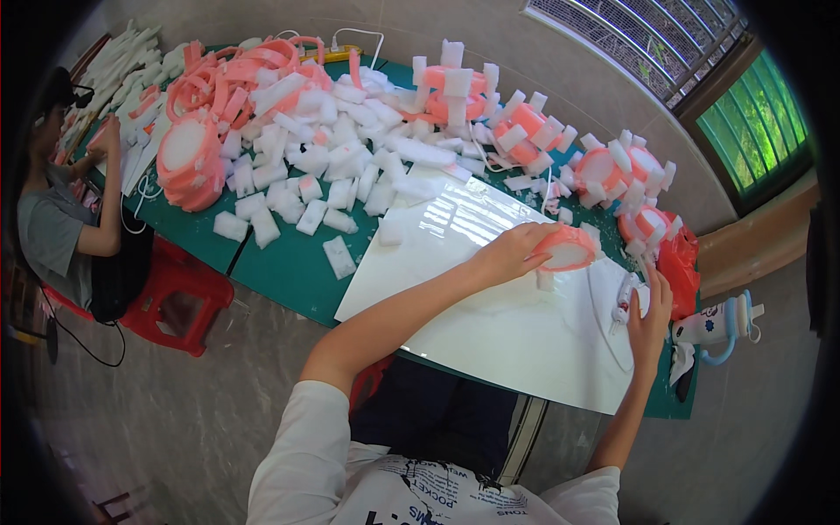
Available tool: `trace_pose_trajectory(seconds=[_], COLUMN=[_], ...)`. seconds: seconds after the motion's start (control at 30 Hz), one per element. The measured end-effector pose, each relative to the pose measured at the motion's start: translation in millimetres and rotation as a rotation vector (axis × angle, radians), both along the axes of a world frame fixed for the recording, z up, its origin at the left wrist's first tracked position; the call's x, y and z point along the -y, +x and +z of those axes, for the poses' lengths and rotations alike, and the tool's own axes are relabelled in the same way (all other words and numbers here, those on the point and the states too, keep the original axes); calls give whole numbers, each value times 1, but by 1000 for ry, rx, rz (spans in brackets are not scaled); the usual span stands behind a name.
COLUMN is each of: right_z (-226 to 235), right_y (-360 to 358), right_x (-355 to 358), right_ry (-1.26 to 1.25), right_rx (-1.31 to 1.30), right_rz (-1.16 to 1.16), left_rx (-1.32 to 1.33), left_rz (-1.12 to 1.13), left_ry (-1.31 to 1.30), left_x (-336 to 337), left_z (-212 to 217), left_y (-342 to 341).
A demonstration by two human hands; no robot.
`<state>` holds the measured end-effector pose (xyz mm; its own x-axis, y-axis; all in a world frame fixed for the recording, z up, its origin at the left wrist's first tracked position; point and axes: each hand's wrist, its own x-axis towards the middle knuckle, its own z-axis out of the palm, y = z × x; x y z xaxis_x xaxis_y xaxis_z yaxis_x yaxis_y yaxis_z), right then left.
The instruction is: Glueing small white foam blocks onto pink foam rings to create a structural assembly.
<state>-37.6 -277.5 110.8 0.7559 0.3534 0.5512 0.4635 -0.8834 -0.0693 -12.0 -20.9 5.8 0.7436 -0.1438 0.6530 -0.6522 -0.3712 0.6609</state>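
My left hand [514, 251] grips a round pink foam ring with a white centre [569, 248], holding it over a glossy white board [490, 289] on the green table [280, 271]. A small white foam block [546, 280] hangs or lies just under that ring. My right hand [649, 313] is closed around a white glue gun [623, 304] at the board's right edge, its tip pointing up toward the ring.
Heaps of white foam blocks [332, 166] and pink rings [188, 157] cover the table's far side. Another person [61, 219] sits at the left end on a red stool [175, 297]. A red bag [678, 258] and a white-blue bottle [722, 325] lie at the right.
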Motion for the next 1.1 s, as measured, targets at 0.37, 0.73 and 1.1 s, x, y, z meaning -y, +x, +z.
trace_pose_trajectory(seconds=[0.37, 0.73, 1.1], right_z=[-6, -70, -23], right_y=[-10, 59, 59], right_x=[-285, -411, -378], right_ry=[185, -28, 491], right_rx=[-143, -258, -381], right_rz=[945, 878, 1050], left_rx=[98, 2, 104], left_rz=[-23, -51, -85], left_ry=[-50, -30, -33], left_x=[4, -1, 5], left_z=[-3, -2, -14], left_y=[5, -3, 11])
